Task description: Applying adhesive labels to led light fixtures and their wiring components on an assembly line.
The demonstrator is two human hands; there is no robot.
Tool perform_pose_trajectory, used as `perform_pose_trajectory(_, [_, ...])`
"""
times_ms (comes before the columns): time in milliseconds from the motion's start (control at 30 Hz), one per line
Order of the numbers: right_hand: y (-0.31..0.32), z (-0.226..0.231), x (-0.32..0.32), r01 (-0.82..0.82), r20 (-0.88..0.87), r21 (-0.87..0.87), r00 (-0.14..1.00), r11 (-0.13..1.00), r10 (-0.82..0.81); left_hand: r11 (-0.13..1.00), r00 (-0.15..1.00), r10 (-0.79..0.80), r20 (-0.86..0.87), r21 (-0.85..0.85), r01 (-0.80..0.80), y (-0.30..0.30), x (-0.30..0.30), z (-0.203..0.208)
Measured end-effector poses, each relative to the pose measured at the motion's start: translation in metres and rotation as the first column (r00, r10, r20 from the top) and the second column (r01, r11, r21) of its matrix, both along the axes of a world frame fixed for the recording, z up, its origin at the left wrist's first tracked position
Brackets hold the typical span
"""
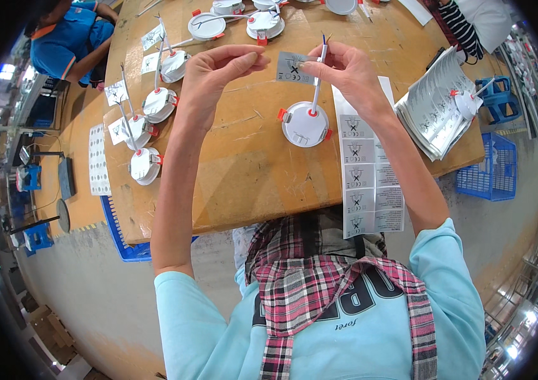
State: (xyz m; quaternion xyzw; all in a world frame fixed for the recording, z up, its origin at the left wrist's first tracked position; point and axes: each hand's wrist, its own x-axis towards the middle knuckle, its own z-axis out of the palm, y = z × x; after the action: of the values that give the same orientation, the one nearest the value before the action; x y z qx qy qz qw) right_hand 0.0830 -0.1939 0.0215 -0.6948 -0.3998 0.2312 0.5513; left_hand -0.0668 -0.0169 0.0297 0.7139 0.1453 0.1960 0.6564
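My right hand (352,68) is closed around the upper part of a white cable (317,95), whose stripped end shows blue and brown wire tips. Its thumb presses a silver printed label (289,67) against the cable, and the label sticks out to the left. Below, the cable joins a round white downlight (306,126) with orange-red clips, which rests on the table. My left hand (234,68) is pinched shut just left of the label, a small gap between them, and nothing shows in its fingers. Under my right forearm lies a sheet of silver labels (358,174).
Several downlights (159,104) with labelled cables line the table's (243,171) left side; others (264,24) stand at the far edge. A stack of label sheets (434,107) with a downlight (465,104) on top lies right. Two people sit beyond. Blue crates (489,168) stand below.
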Motion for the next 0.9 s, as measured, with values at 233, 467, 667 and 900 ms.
perform_pose_trajectory(233, [0.005, -0.003, -0.003, -0.013, -0.036, 0.037, 0.999, 0.999, 0.014, 0.980, 0.998, 0.059, 0.005, -0.190, -0.057, -0.027, 0.009, -0.019])
perform_pose_trajectory(467, [0.003, -0.011, 0.003, 0.018, -0.128, 0.053, 0.992, 0.998, -0.011, 0.991, 0.998, 0.045, -0.052, -0.124, -0.051, -0.037, 0.009, -0.026])
perform_pose_trajectory(667, [0.005, -0.012, -0.001, 0.028, -0.171, 0.077, 0.985, 0.997, -0.014, 0.985, 0.998, 0.042, -0.053, -0.166, -0.050, -0.037, 0.009, -0.032])
perform_pose_trajectory(900, [-0.004, -0.004, -0.002, 0.082, 0.018, -0.091, 0.997, 0.993, -0.080, 0.986, 0.997, 0.074, -0.024, -0.149, -0.076, -0.048, 0.008, -0.029])
